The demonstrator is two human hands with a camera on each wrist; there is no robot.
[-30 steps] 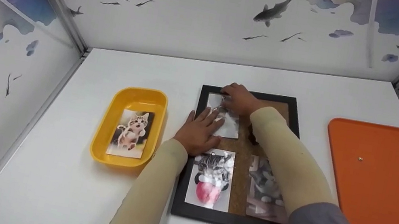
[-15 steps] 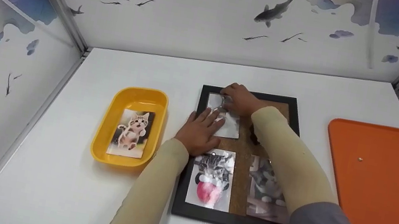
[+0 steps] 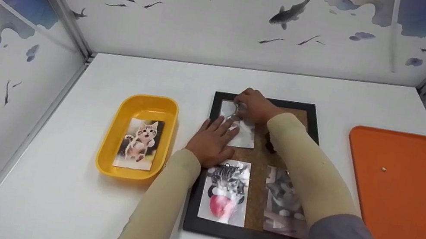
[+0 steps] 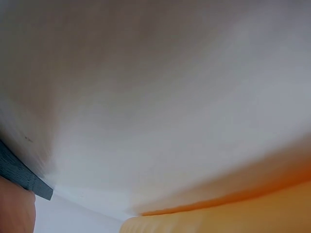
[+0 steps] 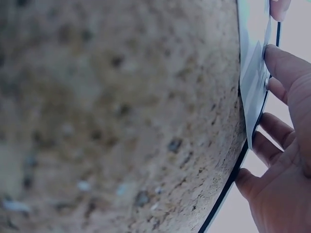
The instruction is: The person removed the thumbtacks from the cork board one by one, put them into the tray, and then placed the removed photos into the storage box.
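Note:
In the head view, my left hand (image 3: 211, 142) lies with spread, straight fingers over the lower left of a glossy photo (image 3: 246, 136) at the upper left of a black-framed cork board (image 3: 256, 197). My right hand (image 3: 258, 106) is curled at the top of that photo. In the right wrist view, its thumb and a finger are at a small pushpin (image 5: 267, 83) on the photo's face, while other fingertips reach the frame edge. Glare and the hands hide most of the picture. Two cat photos, one with a pink ball (image 3: 225, 191) and one greyish (image 3: 286, 202), are on the board's lower half.
Left of the board stands a yellow tray (image 3: 104, 153) with a kitten photo (image 3: 139, 144) in it. An orange tray (image 3: 408, 206) at the right bears a small pin (image 3: 383, 169). Printed walls (image 3: 226, 43) enclose the white table on the back and sides.

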